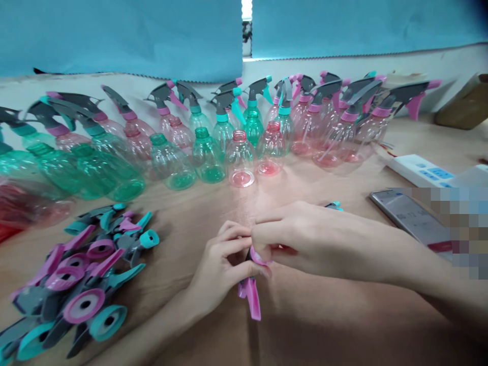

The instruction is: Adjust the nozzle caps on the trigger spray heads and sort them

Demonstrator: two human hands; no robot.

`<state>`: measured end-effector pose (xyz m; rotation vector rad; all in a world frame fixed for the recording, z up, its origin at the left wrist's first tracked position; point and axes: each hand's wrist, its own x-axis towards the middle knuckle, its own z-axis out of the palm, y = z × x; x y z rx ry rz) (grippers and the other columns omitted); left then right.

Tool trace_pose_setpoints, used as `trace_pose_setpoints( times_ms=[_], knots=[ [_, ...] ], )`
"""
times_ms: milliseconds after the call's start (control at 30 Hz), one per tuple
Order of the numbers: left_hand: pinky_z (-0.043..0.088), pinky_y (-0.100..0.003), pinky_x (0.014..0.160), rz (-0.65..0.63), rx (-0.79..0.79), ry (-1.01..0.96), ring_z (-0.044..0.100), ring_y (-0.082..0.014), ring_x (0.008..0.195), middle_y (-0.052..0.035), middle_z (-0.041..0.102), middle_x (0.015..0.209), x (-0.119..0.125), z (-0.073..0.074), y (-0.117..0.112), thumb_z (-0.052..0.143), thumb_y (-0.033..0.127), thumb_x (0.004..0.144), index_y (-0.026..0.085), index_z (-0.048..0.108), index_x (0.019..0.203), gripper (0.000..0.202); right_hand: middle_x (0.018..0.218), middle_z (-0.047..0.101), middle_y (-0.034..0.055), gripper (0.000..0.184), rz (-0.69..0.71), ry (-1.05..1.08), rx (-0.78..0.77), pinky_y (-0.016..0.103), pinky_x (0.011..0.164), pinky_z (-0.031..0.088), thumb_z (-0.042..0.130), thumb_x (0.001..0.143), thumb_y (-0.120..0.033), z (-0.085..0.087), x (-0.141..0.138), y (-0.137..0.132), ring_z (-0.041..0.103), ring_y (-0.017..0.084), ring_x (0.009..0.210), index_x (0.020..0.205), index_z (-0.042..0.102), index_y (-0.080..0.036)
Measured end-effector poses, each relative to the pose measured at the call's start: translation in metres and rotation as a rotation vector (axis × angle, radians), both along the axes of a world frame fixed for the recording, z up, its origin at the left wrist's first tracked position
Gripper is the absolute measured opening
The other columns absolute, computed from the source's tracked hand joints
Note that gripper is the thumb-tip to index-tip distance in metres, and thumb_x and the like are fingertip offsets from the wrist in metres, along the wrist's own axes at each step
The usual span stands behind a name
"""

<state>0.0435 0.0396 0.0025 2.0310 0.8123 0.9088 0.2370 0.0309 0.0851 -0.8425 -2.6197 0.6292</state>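
the left hand (223, 264) and right hand (305, 236) met low over the wooden table (183, 223), fingers of both pinched on a pink trigger head (252, 297), the right gripping from 3 o'clock; its long axis hung toward 6 o'clock. loose heads (84, 274) lay at 9, bottles (240, 157) at 12

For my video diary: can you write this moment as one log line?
left hand: grips pink sprayer head | right hand: pinches its top | loose sprayer heads: piled at left | bottles: rows behind

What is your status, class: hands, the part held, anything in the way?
Left hand and right hand both gripping pink spray head. Pile of spray heads at left, bottles behind. Neither blocking.
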Motion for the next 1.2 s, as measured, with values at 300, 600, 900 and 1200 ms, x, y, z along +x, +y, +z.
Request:
trace_pose_setpoints(
  times_ms=[300,600,900,1200],
  knots=[
    [0.045,-0.033,0.072,0.13,0.13,0.047,0.052,-0.0207,0.084,-0.0041,0.067,0.085,-0.001,-0.003,-0.001,0.07,0.03,0.078,0.02,0.07,0.067,0.015,0.06,0.052,-0.0064,0.015,-0.233,0.204,-0.116,0.018,0.048,0.028,0.058,0.072,-0.005,-0.018,-0.016,-0.002,0.043,0.004,0.053,0.063,0.052,-0.015],
    [0.047,-0.031,0.066,0.09,0.311,0.075,0.05,-0.0197,0.079,-0.0044,0.064,0.079,0.001,0.0,-0.007,0.074,0.029,0.074,0.02,0.071,0.073,0.01,0.054,0.046,-0.0078,0.014,-0.156,0.071,-0.191,0.02,0.043,0.023,0.057,0.073,-0.01,-0.013,-0.001,-0.005,0.035,0.005,0.047,0.061,0.053,-0.017],
    [0.046,-0.031,0.067,0.013,0.242,0.053,0.049,-0.0195,0.079,-0.004,0.063,0.079,0.001,0.0,-0.004,0.069,0.03,0.08,0.021,0.07,0.065,0.017,0.065,0.054,-0.0052,0.018,0.002,-0.041,-0.136,0.019,0.052,0.03,0.049,0.071,0.0,-0.004,-0.001,0.0,0.045,0.005,0.058,0.067,0.058,-0.015],
    [0.044,-0.03,0.067,0.088,0.25,0.057,0.049,-0.0192,0.081,-0.0044,0.064,0.085,-0.003,0.0,-0.003,0.068,0.027,0.081,0.019,0.07,0.072,0.012,0.063,0.047,-0.0077,0.013,-0.077,0.198,-0.152,0.015,0.047,0.029,0.057,0.073,-0.007,-0.02,-0.004,0.007,0.039,0.003,0.053,0.068,0.05,-0.016]
  ],
)
